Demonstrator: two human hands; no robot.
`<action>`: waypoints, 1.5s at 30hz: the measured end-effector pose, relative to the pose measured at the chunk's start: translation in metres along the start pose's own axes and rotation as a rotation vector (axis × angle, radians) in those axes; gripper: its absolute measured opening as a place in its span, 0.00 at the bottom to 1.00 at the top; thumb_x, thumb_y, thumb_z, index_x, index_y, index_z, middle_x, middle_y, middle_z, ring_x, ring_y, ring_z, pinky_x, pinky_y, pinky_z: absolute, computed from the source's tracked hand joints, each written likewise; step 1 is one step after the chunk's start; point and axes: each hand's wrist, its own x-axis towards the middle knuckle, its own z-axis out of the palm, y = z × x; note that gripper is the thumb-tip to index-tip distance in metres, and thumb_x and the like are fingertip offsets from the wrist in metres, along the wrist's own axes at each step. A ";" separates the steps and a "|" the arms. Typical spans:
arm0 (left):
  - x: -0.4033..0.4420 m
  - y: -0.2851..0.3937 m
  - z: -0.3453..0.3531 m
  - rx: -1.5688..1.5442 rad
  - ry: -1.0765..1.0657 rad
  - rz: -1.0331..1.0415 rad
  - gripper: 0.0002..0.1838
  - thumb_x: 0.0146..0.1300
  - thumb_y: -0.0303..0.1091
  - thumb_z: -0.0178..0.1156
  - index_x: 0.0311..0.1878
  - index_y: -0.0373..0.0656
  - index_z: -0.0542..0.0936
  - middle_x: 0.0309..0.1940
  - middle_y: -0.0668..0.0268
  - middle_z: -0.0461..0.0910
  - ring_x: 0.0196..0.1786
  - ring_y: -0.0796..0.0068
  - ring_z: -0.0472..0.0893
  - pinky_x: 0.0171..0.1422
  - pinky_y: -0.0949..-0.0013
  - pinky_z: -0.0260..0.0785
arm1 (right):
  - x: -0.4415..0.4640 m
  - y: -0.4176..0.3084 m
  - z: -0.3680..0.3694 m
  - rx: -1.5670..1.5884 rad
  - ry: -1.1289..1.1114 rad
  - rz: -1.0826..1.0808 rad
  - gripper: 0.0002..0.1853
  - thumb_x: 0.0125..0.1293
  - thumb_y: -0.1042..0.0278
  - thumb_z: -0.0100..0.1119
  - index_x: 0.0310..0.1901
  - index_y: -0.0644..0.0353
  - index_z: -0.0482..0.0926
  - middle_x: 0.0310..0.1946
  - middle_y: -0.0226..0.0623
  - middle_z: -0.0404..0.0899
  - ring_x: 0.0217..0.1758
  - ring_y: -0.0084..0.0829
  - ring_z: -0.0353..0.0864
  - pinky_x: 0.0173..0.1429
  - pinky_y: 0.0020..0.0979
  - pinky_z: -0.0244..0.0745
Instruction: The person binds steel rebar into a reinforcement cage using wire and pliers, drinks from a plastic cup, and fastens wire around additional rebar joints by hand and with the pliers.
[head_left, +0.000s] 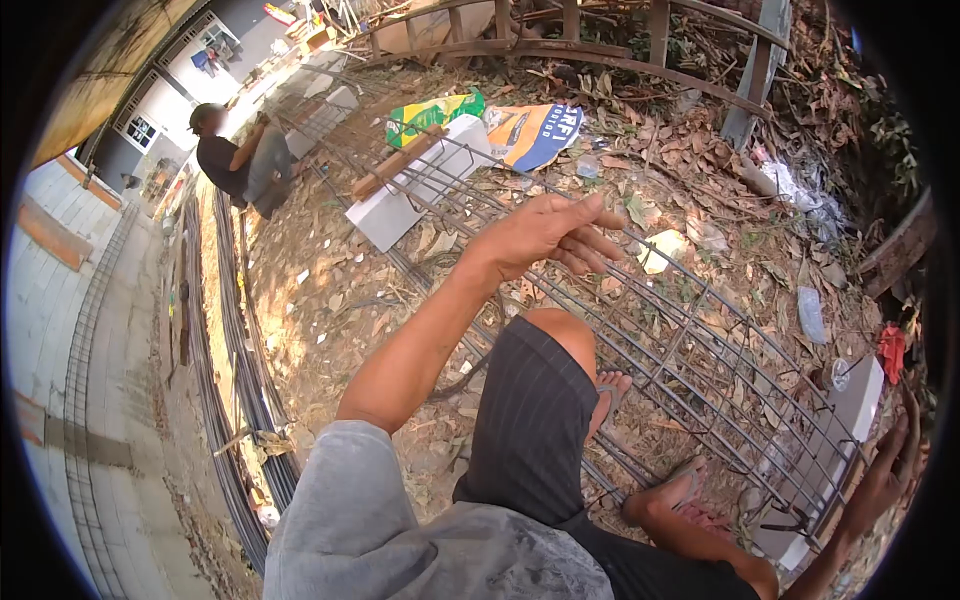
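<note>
Left hand (545, 232) at one o'clock, right hand (884, 474) at four, are held open. The rebar cage (656, 372), likely stiff, heavy, is best gripped mid-length.

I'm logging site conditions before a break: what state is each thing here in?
Left hand: open, fingers spread, above the bars; contact unclear
Right hand: open, beside the cage end
Steel bar cage: assembled, raised on blocks
White block: lying flat beneath the cage
Wooden strip: resting on that block
Orange-and-blue bag: spread on the ground
Loose long bars: laid lengthwise on the ground
Co-worker: crouched low
</note>
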 end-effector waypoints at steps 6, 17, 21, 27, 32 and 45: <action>0.100 0.101 0.138 -0.551 -0.082 0.106 0.45 0.73 0.72 0.51 0.76 0.41 0.66 0.53 0.49 0.83 0.55 0.51 0.85 0.57 0.49 0.83 | -0.035 -0.073 0.054 -0.111 -0.491 -0.442 0.17 0.76 0.79 0.58 0.63 0.62 0.82 0.39 0.49 0.85 0.36 0.42 0.83 0.40 0.39 0.74; 0.212 0.128 0.078 -1.101 0.573 0.172 0.22 0.85 0.56 0.39 0.44 0.51 0.73 0.19 0.77 0.57 0.16 0.81 0.53 0.19 0.71 0.46 | -0.030 0.014 0.013 -0.485 -0.484 -0.263 0.07 0.75 0.75 0.58 0.49 0.63 0.83 0.47 0.50 0.85 0.54 0.52 0.83 0.58 0.48 0.74; 0.219 0.046 0.047 -0.956 0.702 0.081 0.22 0.84 0.56 0.43 0.46 0.49 0.78 0.19 0.77 0.57 0.16 0.82 0.53 0.19 0.71 0.43 | -0.021 0.045 -0.008 -0.834 -0.222 -0.405 0.09 0.68 0.79 0.63 0.49 0.62 0.84 0.66 0.46 0.74 0.72 0.51 0.69 0.69 0.51 0.69; 0.259 -0.015 0.054 -0.495 0.899 0.234 0.26 0.81 0.51 0.51 0.35 0.41 0.84 0.27 0.61 0.84 0.24 0.69 0.76 0.30 0.59 0.65 | -0.002 0.042 -0.010 -0.986 0.060 -0.620 0.18 0.73 0.72 0.63 0.62 0.50 0.81 0.70 0.47 0.72 0.78 0.48 0.66 0.78 0.50 0.64; 0.227 0.009 0.088 -0.137 0.852 0.358 0.25 0.78 0.49 0.54 0.34 0.35 0.84 0.28 0.50 0.84 0.33 0.48 0.83 0.44 0.49 0.72 | 0.008 0.044 -0.023 -1.113 0.128 -0.330 0.22 0.82 0.65 0.50 0.74 0.43 0.74 0.77 0.42 0.67 0.79 0.50 0.64 0.79 0.47 0.63; 0.186 0.045 0.112 0.132 0.826 0.545 0.23 0.78 0.45 0.55 0.33 0.34 0.81 0.28 0.46 0.82 0.36 0.42 0.82 0.45 0.44 0.69 | 0.012 0.027 -0.009 0.258 -0.963 0.166 0.44 0.71 0.51 0.64 0.83 0.59 0.57 0.80 0.50 0.63 0.79 0.53 0.67 0.77 0.51 0.67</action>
